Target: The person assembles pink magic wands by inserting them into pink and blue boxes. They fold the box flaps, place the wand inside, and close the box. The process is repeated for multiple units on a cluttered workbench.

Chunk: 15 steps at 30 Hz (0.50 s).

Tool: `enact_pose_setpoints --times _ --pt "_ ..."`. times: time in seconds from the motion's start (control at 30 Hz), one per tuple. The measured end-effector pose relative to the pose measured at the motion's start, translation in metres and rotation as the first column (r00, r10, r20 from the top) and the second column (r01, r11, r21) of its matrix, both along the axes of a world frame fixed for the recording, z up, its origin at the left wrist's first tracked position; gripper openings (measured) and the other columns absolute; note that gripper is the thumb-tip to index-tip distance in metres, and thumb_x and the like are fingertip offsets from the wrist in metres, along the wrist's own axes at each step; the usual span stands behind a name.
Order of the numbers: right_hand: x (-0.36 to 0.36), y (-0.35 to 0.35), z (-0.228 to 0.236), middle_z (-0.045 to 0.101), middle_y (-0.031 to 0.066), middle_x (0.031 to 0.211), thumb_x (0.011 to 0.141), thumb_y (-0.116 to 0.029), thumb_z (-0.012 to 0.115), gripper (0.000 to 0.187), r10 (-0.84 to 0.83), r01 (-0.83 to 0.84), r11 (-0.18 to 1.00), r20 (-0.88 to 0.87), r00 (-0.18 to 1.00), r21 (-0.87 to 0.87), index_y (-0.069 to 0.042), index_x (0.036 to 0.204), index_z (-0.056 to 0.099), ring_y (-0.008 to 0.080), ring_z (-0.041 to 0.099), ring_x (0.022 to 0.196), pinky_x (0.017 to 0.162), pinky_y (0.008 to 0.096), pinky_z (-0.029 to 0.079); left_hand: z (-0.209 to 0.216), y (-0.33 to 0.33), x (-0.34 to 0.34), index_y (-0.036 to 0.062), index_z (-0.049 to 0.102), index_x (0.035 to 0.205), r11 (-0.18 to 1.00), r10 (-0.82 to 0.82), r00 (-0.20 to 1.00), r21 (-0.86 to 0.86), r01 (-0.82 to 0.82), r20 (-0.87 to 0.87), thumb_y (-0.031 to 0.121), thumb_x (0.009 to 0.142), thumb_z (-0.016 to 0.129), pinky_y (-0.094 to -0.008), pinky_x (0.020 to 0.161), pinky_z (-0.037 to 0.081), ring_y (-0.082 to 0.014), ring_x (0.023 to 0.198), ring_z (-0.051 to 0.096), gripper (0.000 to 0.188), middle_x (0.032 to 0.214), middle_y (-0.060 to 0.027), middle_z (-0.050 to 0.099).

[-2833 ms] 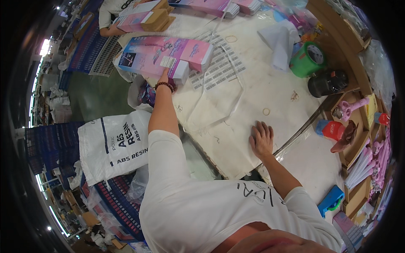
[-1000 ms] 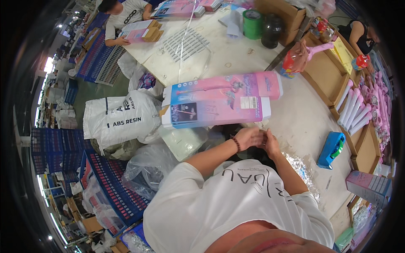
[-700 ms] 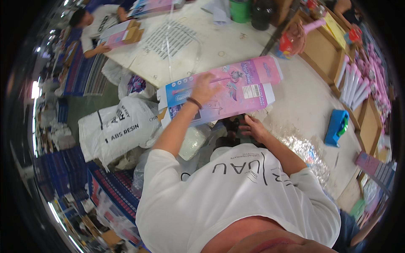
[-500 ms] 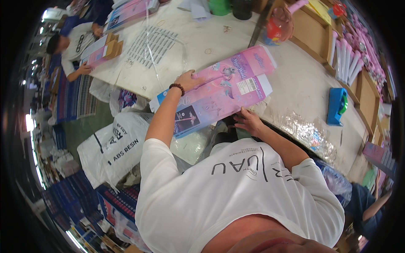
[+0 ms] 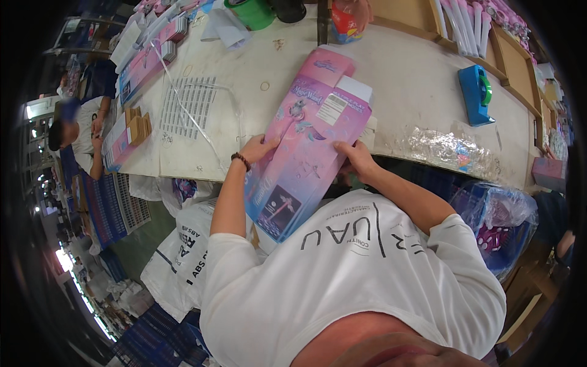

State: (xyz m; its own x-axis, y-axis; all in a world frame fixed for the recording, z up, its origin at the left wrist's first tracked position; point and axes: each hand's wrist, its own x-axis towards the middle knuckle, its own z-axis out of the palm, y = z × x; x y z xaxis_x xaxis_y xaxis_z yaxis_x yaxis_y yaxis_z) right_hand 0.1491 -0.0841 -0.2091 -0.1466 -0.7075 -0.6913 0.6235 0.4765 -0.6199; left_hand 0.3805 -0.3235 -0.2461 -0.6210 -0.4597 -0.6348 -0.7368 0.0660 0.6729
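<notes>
A long pink, purple and blue carton (image 5: 309,165) lies slanted between my hands, its far end over the table and its near end close to my shirt. Its end flaps stand out at the far end, and a white barcode label (image 5: 331,109) is stuck near them. My left hand (image 5: 260,151) grips the left edge, thumb on top and the other fingers hidden. On the right edge, my right hand (image 5: 356,160) holds with its thumb on the printed face and its fingers mostly underneath. Whether the carton is flat or partly opened, I cannot tell.
A sheet of small labels (image 5: 189,107) lies on the white table (image 5: 403,92). To the right stands a blue tape dispenser (image 5: 474,95); cardboard trays (image 5: 513,73) and pink wands (image 5: 468,24) are beyond. A co-worker (image 5: 79,137) handles cartons (image 5: 125,139) at left. A white sack (image 5: 177,263) sits below.
The carton has swung more upright, its far end going up and left and its near end nearer me. My right hand has taken hold of its right edge.
</notes>
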Motion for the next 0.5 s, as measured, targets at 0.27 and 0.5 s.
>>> enact_pose_setpoints --times 0.27,0.5 --pt "0.021 -0.052 0.057 0.055 0.0188 0.118 0.086 -0.040 0.068 0.074 0.102 -0.143 0.972 -0.213 0.972 -0.185 0.006 0.137 0.039 0.0270 0.061 0.104 0.074 0.0361 0.059 0.037 0.020 0.030 -0.0115 0.047 0.133 0.958 0.174 0.978 -0.210 -0.196 -0.117 0.061 0.086 0.061 -0.0359 0.099 0.045 -0.0290 0.117 0.057 0.088 0.127 -0.0231 0.058" --pt "0.070 -0.097 0.058 0.038 0.0164 0.144 0.098 -0.031 0.054 0.075 0.414 -0.437 0.790 -0.152 0.898 -0.431 -0.012 0.156 0.010 0.0289 0.049 0.124 0.097 0.0402 0.050 0.120 0.033 0.027 -0.0124 0.018 0.146 0.923 0.094 0.970 -0.344 -0.169 -0.224 0.058 0.070 0.079 -0.0361 0.108 0.037 -0.0284 0.132 0.043 0.121 0.143 -0.0257 0.042"
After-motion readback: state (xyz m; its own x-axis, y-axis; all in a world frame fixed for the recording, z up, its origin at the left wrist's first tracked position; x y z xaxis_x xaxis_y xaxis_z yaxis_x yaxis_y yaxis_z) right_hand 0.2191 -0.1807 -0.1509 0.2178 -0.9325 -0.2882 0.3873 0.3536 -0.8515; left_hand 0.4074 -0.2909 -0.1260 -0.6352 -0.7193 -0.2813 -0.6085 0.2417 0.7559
